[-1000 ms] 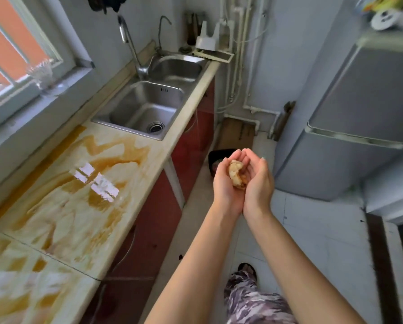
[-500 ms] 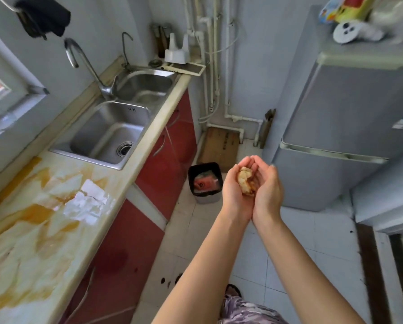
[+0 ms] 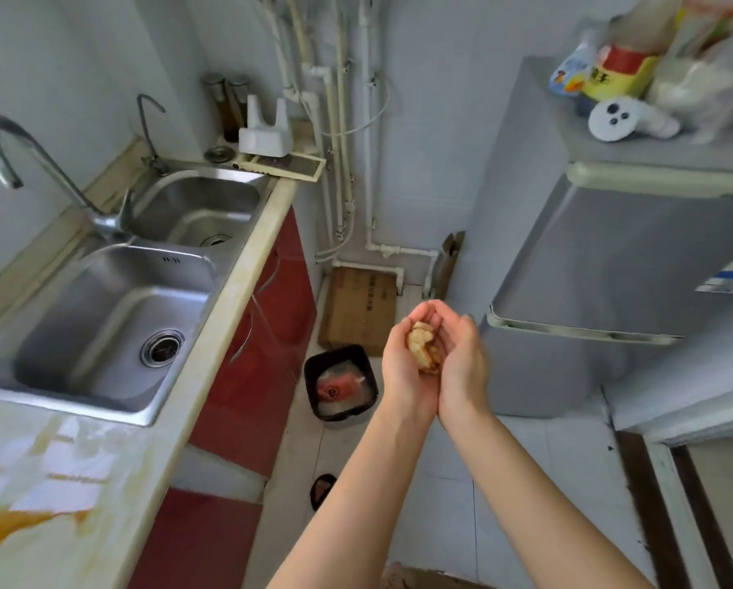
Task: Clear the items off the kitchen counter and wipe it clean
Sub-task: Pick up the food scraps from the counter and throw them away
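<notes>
My left hand [image 3: 405, 371] and my right hand [image 3: 462, 367] are cupped together over the floor, holding a crumpled, yellow-brown stained wad of paper [image 3: 423, 348] between the palms. A black trash bin [image 3: 341, 382] with red and clear rubbish inside stands on the floor just left of and below my hands. The kitchen counter [image 3: 63, 495] at the lower left is smeared with orange-brown streaks.
A double steel sink [image 3: 101, 316] with a tall faucet [image 3: 37, 163] is set in the counter, above red cabinet doors [image 3: 254, 367]. A grey fridge [image 3: 619, 265] with packets on top stands at the right. A cardboard box [image 3: 358, 308] lies by the wall pipes.
The view has swung right and forward along the counter. My cupped hands with the wad have come closer to the trash bin, which now sits just beside them.
</notes>
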Available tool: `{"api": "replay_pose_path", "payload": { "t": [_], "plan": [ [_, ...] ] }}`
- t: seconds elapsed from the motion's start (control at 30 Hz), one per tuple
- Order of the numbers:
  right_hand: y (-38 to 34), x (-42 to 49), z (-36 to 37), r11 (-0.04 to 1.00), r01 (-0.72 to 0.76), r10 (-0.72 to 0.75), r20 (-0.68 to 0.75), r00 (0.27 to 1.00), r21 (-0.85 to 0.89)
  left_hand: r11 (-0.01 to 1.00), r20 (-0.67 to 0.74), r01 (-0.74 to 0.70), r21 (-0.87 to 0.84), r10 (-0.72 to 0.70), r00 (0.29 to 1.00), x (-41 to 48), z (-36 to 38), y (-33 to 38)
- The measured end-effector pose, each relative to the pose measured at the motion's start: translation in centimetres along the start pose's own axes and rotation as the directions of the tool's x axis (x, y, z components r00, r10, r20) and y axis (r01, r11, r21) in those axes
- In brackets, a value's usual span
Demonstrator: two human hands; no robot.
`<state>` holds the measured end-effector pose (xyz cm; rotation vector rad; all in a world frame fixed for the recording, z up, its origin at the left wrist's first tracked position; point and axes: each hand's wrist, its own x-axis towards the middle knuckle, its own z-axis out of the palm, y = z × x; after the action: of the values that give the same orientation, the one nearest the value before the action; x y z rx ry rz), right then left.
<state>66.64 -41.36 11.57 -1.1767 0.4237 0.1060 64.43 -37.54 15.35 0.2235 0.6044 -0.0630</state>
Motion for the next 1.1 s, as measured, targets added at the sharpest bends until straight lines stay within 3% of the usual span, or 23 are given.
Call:
{"api": "replay_pose_path", "payload": {
  "t": [0.03,0.1,0.13,0.17,0.23,0.3,0.37,0.8,0.93,1.1],
  "plan": [
    [-0.4,0.9,0.9,0.989,-0.083,0.082,0.016,0.997,0.119,1.000,0.005,0.010,-0.007,-0.010,1.000,1.0,0.6,1.0],
    [-1.0,2.5,3.6,0.984,-0.091,0.086,0.038,0.996,0.152,0.999,0.014,0.023,-0.025,-0.023,1.000,3.4,1.7,3.6],
    [-0.8,3.4,4.4,0.996,-0.024,0.020,0.037,0.999,0.090,0.999,0.023,0.024,-0.031,-0.023,0.999,4.2,2.0,4.5],
    [-0.3,4.2,6.7,0.995,-0.081,0.077,0.061,0.995,0.062,0.999,0.020,0.015,-0.030,-0.014,1.000,5.3,2.1,5.8],
    [0.6,6.4,9.2,0.963,-0.175,0.152,0.122,0.981,0.205,0.999,-0.001,-0.009,-0.037,0.009,1.000,7.4,2.2,8.1],
    [1.2,7.6,10.9,0.959,-0.183,0.177,0.049,0.983,0.217,0.999,-0.025,-0.020,-0.044,0.019,0.999,9.1,2.2,10.1],
    [1.2,8.7,12.4,0.932,-0.248,0.230,0.097,0.968,0.265,0.998,-0.047,-0.036,-0.052,0.034,0.998,10.4,2.4,11.5],
    [1.7,17.3,17.0,0.914,-0.381,0.366,0.125,0.922,0.138,0.979,-0.183,-0.171,-0.114,0.149,0.972,19.4,4.2,14.9],
    [4.5,19.5,17.0,0.869,-0.484,0.480,0.066,0.875,0.099,0.969,-0.308,-0.191,-0.154,0.137,0.941,21.3,2.8,15.3],
    [8.3,20.4,15.6,0.749,-0.661,0.662,-0.082,0.745,0.040,0.953,-0.528,-0.184,-0.239,0.031,0.849,23.8,-3.0,14.6]
  ]
}}
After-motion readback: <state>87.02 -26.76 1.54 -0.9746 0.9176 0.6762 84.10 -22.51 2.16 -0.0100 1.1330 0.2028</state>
